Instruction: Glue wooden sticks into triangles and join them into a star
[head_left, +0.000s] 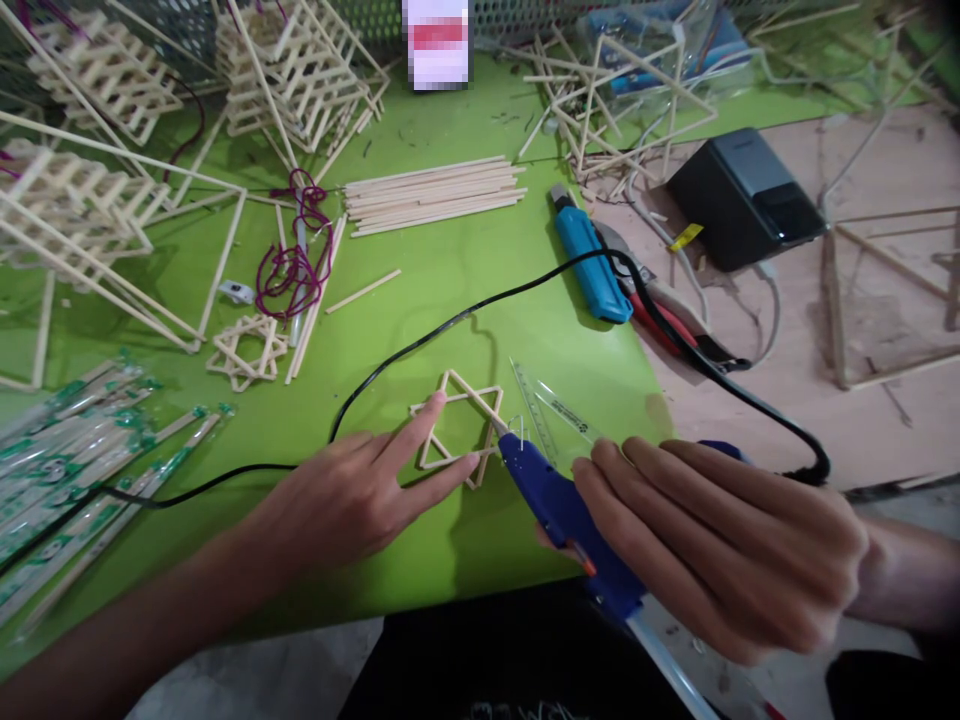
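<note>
A six-pointed star of thin wooden sticks (474, 392) lies flat on the green table, near its front edge. My left hand (367, 490) rests over its left side, two digits stretched out and touching the star's sticks. In my right hand (720, 540) is a blue hot glue gun (551, 500), its nozzle at the star's right side. A clear glue stick (664, 660) juts from the gun's rear. The fingers around the gun's handle hide much of it. Just right of the star lies a clear ruler (536, 410).
A black cord (450, 322) loops across the table. Behind it lie loose sticks (435, 195), purple string (296, 265), a small star (247, 352) and a blue utility knife (589, 255). Stick frames (292, 80) stand back left, wrapped chopsticks (97, 470) left, a dark box (746, 200) right.
</note>
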